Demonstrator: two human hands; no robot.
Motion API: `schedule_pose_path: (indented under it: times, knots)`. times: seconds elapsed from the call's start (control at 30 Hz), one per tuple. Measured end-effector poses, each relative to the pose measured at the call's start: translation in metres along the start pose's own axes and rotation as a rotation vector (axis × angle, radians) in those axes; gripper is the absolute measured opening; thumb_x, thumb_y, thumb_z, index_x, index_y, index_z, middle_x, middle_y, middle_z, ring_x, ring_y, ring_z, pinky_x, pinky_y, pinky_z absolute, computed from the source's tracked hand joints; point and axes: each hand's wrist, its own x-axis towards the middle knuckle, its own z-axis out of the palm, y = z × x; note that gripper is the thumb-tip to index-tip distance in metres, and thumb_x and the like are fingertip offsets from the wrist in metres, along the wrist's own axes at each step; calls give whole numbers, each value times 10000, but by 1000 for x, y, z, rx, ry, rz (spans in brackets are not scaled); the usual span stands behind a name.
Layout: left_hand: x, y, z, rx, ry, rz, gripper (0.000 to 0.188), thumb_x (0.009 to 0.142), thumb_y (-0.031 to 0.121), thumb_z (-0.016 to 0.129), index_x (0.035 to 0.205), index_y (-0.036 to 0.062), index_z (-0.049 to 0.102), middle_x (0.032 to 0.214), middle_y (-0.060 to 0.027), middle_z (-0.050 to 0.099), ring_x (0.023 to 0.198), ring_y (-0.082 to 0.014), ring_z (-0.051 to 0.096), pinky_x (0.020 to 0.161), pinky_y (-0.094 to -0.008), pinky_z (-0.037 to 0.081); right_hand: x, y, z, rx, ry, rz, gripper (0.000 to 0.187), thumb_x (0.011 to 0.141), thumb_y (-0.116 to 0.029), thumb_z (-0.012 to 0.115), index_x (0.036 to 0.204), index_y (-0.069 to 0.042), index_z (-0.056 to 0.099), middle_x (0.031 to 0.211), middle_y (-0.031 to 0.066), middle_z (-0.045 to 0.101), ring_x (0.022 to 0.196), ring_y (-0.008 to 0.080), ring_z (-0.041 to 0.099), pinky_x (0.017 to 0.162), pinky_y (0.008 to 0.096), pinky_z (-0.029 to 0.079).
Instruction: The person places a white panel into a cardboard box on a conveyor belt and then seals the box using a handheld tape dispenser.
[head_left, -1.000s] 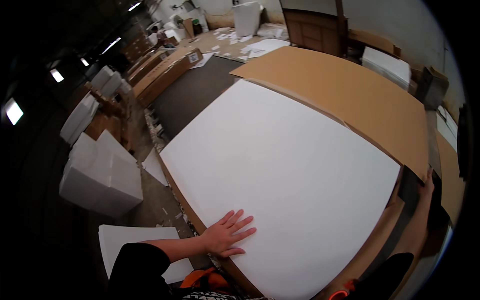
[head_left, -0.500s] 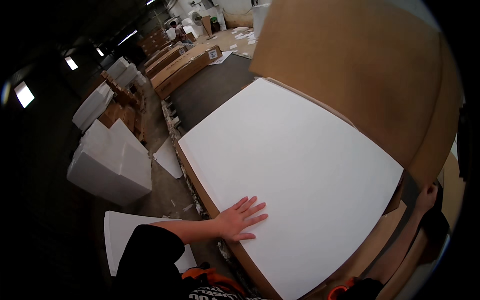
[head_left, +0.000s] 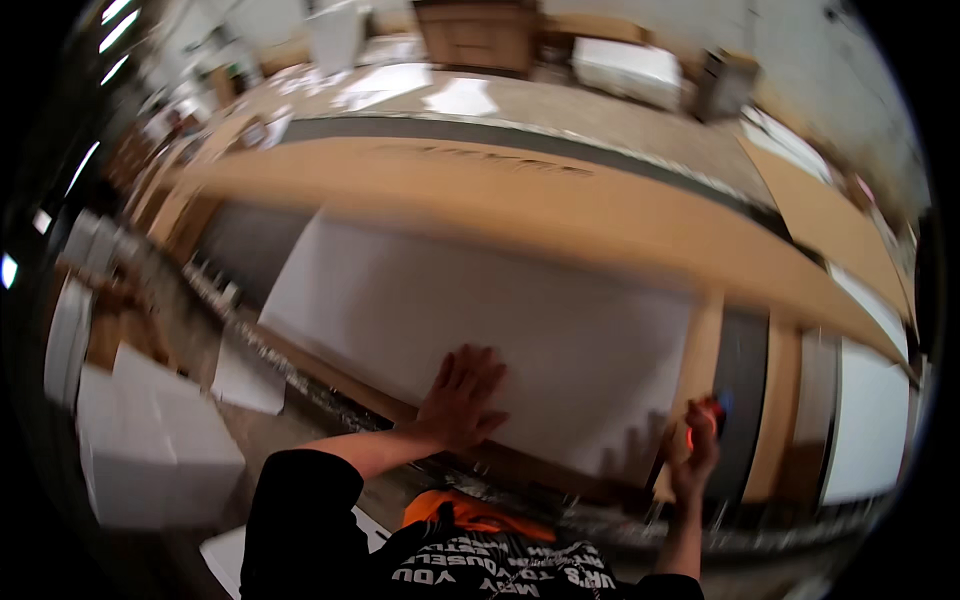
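Note:
My left hand (head_left: 462,398) lies flat with fingers spread near the front edge of a large white sheet (head_left: 470,300). This sheet rests in a flat cardboard box, and a long brown cardboard flap (head_left: 600,225) leans over its far part, blurred and shading it. At the right end of the sheet my right hand (head_left: 693,455) is closed round a small red-orange tool (head_left: 714,410). Blur hides the tool's kind. A narrow cardboard strip (head_left: 700,350) runs beside the sheet close to that hand.
A dark worktop (head_left: 738,400) shows beside the box. White panels (head_left: 868,425) and cardboard lie to the right. Wrapped white stacks (head_left: 150,450) stand on the floor at left. Loose white sheets (head_left: 460,97), a brown carton (head_left: 478,35) and a white block (head_left: 628,72) are beyond the table.
My view has swung to the right. The raised cardboard flap has come down over the far part of the white sheet. My left hand stays on the sheet; the red-orange tool now shows in my right.

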Motion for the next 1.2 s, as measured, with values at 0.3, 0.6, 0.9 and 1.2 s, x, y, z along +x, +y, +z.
schedule_pose_path:
  times: [0.3,0.6,0.9,1.2]
  knots:
    - [7,-16,-1,-308,-132,309,302,930,252,582,1158,61,636,1099,-117,671,939,-309,669,795,-392,550,-74,-46,76,-801,-174,-30,753,587,-291,810,1206,60,564,1257,261,533,1202,457,483,1040,549,392]
    - [7,9,-206,39,436,692,959,726,538,741,1367,-97,415,1366,-305,457,1295,-477,413,1100,-538,310,-77,-33,90,-1132,-332,-58,570,777,-210,568,1220,146,526,1253,329,539,1205,461,512,1060,509,392]
    - [28,-27,-62,402,-295,652,1073,752,575,695,1497,-17,200,1526,-305,214,1326,-587,284,1114,-593,248,-63,-72,119,-939,-37,-58,289,748,-168,670,921,62,652,945,228,662,1041,386,608,940,478,487]
    - [24,-35,-55,438,-273,736,1001,765,513,696,1493,-4,244,1529,-281,236,1246,-621,371,1057,-617,328,-58,-86,103,-733,368,-313,215,826,-219,619,886,-19,674,1044,132,672,950,296,631,891,429,503]
